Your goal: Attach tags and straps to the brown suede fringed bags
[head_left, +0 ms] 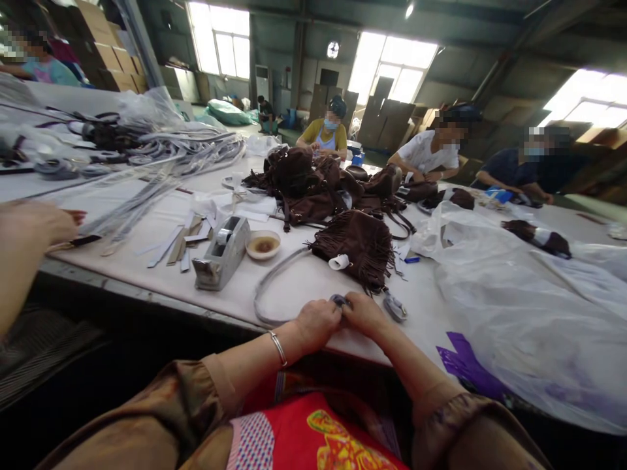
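My left hand and my right hand meet at the table's near edge, fingers closed on a grey wrapped strap. The strap's loose length curves left and back up to a dark brown fringed handbag. That bag lies just beyond my hands, with a roll of white paper on its front. Beside my right hand rests a wrapped buckle end. My fingers hide most of the piece they hold.
A tape dispenser, a small bowl and card strips stand to the left. Brown bags are piled behind. Plastic sheeting spreads at right. Another person's arm reaches in at left; several people work across the table.
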Motion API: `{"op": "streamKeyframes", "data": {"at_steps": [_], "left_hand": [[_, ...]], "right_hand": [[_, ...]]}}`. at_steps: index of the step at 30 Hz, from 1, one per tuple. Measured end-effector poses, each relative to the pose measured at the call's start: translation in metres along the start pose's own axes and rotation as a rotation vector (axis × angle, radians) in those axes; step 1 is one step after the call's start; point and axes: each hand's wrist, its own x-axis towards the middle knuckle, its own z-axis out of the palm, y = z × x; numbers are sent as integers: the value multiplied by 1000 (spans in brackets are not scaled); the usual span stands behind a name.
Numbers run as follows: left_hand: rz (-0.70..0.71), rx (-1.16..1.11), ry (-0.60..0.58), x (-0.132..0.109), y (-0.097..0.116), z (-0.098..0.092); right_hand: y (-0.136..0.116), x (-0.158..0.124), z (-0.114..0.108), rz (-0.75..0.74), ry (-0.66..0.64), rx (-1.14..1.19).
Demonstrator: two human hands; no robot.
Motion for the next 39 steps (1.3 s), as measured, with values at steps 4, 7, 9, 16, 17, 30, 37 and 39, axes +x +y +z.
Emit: {"op": "streamKeyframes", "data": {"at_steps": [4, 7, 9, 16, 17, 30, 37, 39], "left_hand": [[127, 30, -124, -5, -25, -22], [134, 74, -95, -5, -27, -18], [61, 79, -31, -3, -16, -7], [-83, 32, 21, -8, 10, 3], [-32, 38, 11, -12, 6, -2], [16, 74, 134, -8, -30, 12], [110, 26, 43, -17, -28, -7], [163, 45, 25, -21, -45, -16]], "right_hand": [[4, 3, -13, -256, -71, 11], [3, 4, -10, -240, -3, 25], [-2, 4, -3, -53, 58, 49], [-11, 5, 3, -7, 11, -28], [-10, 7, -1, -40, -6, -24], [-19, 16, -3, 48, 63, -27], [-18, 21, -8, -191, -36, -86], [-12, 24, -12, -381, -69, -66]]}}
